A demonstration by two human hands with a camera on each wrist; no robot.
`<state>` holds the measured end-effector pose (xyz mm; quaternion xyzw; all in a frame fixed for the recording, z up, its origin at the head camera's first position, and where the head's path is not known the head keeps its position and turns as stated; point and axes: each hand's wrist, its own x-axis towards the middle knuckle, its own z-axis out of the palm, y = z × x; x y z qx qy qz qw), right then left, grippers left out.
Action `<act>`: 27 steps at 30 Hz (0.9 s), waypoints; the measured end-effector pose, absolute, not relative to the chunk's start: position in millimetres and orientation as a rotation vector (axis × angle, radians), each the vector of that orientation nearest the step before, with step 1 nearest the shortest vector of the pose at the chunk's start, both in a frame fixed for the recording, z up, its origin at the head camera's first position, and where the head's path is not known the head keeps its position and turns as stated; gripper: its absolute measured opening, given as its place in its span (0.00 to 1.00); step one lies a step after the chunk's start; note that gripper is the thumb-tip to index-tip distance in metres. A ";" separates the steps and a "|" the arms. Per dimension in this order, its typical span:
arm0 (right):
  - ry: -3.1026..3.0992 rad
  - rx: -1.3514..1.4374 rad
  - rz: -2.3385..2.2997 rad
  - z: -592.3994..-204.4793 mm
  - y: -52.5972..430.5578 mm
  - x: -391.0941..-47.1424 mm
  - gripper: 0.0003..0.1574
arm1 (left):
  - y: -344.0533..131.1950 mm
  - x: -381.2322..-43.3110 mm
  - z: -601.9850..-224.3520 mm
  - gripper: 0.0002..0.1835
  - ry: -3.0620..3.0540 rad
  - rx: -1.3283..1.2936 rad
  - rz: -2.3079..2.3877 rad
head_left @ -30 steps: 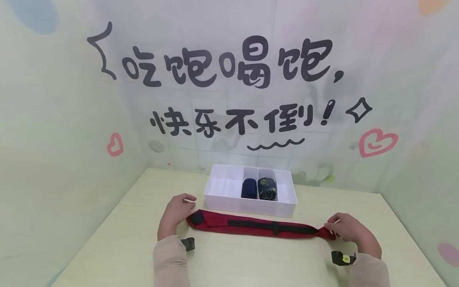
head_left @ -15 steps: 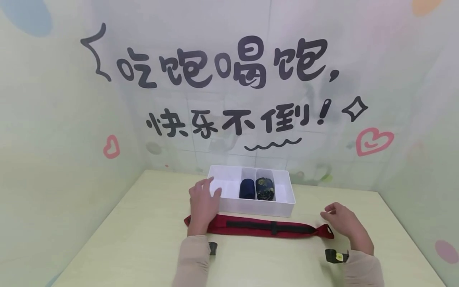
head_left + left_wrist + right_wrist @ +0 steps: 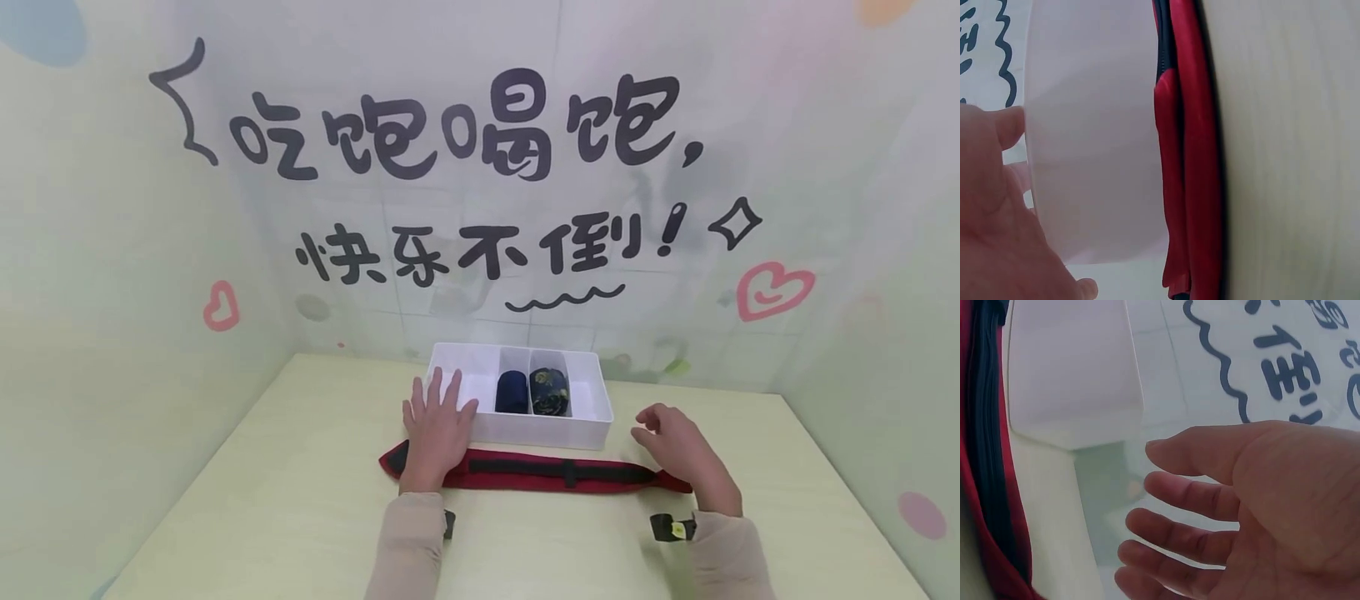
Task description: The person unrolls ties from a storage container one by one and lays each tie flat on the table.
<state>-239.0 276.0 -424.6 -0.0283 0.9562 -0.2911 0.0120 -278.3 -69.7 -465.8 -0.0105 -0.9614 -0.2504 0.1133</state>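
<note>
On the desk (image 3: 555, 550), toward its back edge, stands the white box (image 3: 540, 431); I judge it could slide or tip if the left hand (image 3: 438, 427) leans on its front left corner. The red tie (image 3: 517, 484) runs side to side just in front of that box, its ends reaching past both front corners. The left wrist crosses above the broad end, so I reckon a low sweep might drag or crease it. A knock to the box could also loosen the patterned roll (image 3: 550, 390) or the smaller blue roll (image 3: 512, 392).

I see the left hand's fingers straight and spread over that front left corner, though firm contact I cannot tell. The right hand (image 3: 681, 450) hangs beyond the front right corner, fingers loosely bent, holding nothing.
</note>
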 end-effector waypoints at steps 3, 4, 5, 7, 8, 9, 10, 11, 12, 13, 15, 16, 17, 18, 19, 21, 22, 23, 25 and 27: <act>2.993 -0.130 -0.904 -424.6 264.2 -241.4 0.20 | -71.6 -278.5 -467.5 0.34 -2.849 -0.039 -0.724; 2.995 -0.136 -0.900 -425.0 261.0 -242.1 0.20 | -72.0 -278.3 -468.0 0.34 -2.858 -0.044 -0.716; 2.995 -0.140 -0.893 -425.5 258.0 -242.8 0.19 | -72.0 -278.3 -468.4 0.34 -2.866 -0.049 -0.710; 2.996 -0.148 -0.882 -426.1 253.0 -243.9 0.19 | -72.0 -278.2 -469.0 0.33 -2.887 -0.050 -0.695; 2.998 -0.151 -0.873 -426.0 250.8 -244.5 0.19 | -71.9 -278.0 -469.1 0.33 -2.892 -0.049 -0.690; 3.002 -0.159 -0.868 -425.9 249.0 -245.4 0.18 | -71.8 -278.1 -469.4 0.33 -2.900 -0.047 -0.684; 3.011 -0.171 -0.857 -425.6 247.7 -246.2 0.18 | -71.7 -278.3 -469.6 0.33 -2.906 -0.046 -0.684; 3.022 -0.179 -0.843 -425.0 246.3 -246.8 0.18 | -71.6 -278.5 -469.5 0.33 -2.911 -0.045 -0.686; 3.033 -0.184 -0.829 -424.0 245.0 -247.3 0.18 | -71.6 -278.4 -469.4 0.33 -2.917 -0.044 -0.684; 3.047 -0.189 -0.806 -423.2 243.8 -248.1 0.18 | -71.7 -278.2 -469.1 0.33 -2.921 -0.045 -0.688; 3.073 -0.214 -0.765 -421.0 241.3 -250.1 0.17 | -72.1 -277.5 -468.3 0.33 -2.926 -0.051 -0.691; 3.082 -0.223 -0.746 -419.7 239.5 -251.0 0.17 | -72.3 -277.3 -467.9 0.33 -2.926 -0.054 -0.693; 3.089 -0.236 -0.728 -418.7 237.7 -252.4 0.17 | -72.7 -277.2 -467.5 0.33 -2.926 -0.055 -0.690; 3.093 -0.256 -0.714 -417.1 235.7 -253.9 0.18 | -73.2 -277.2 -467.0 0.33 -2.925 -0.057 -0.685; 3.099 -0.280 -0.700 -415.7 233.7 -255.6 0.18 | -73.8 -277.5 -466.7 0.32 -2.923 -0.060 -0.683; 3.107 -0.330 -0.670 -412.7 230.1 -258.9 0.17 | -75.0 -278.2 -466.4 0.32 -2.917 -0.065 -0.685; 3.112 -0.364 -0.653 -410.9 228.6 -260.7 0.17 | -75.5 -278.7 -466.5 0.32 -2.916 -0.069 -0.684; 3.118 -0.398 -0.632 -409.4 227.4 -262.5 0.17 | -76.0 -279.2 -466.6 0.32 -2.915 -0.072 -0.684; 3.131 -0.474 -0.594 -406.5 225.3 -266.5 0.16 | -76.9 -279.9 -467.2 0.32 -2.914 -0.083 -0.691; 3.148 -0.566 -0.554 -403.5 223.0 -271.1 0.16 | -77.4 -280.6 -467.6 0.32 -2.915 -0.089 -0.687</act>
